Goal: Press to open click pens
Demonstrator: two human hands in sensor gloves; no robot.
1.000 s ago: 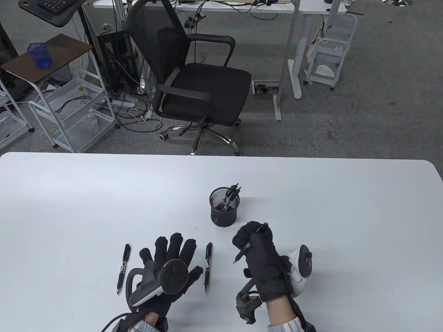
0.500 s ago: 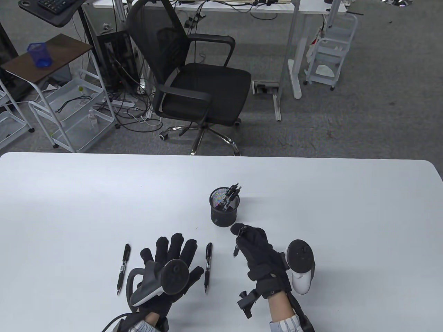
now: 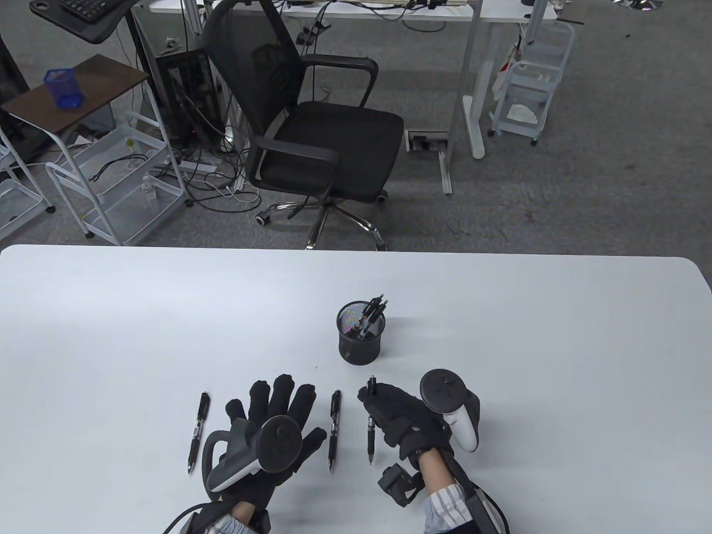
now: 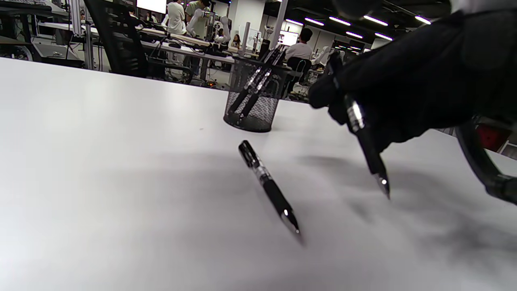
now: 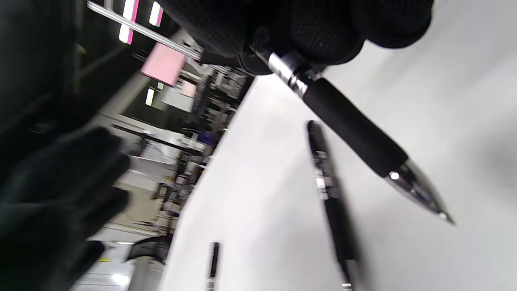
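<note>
Right hand [image 3: 403, 420]: closed around a click pen [image 3: 370, 436] near the middle of the white worktop [image 3: 111, 311], just right of the pen lying there. The held pen runs roughly near-to-far, its button end protruding past the fingers on the far side and its tip pointing toward the near edge. In the left wrist view the pen [image 4: 365, 141] slants downward with its metal tip just above the surface; contact with the surface cannot be determined. In the right wrist view the writing point of this pen [image 5: 355, 137] is extended from the metal cone.

Left hand [image 3: 267, 417]: flat on the worktop, palm down, fingers spread, gripping nothing.

Two further click pens lie on the worktop. One pen [image 3: 334, 429] lies between the two hands, just right of the left hand. The other pen [image 3: 198, 433] lies just left of the left hand. Both point toward the near edge.

A black mesh pen cup [image 3: 360, 332] stands upright beyond the right hand, near the worktop's centre, holding several more pens [image 3: 374, 316] that lean to the right.
</note>
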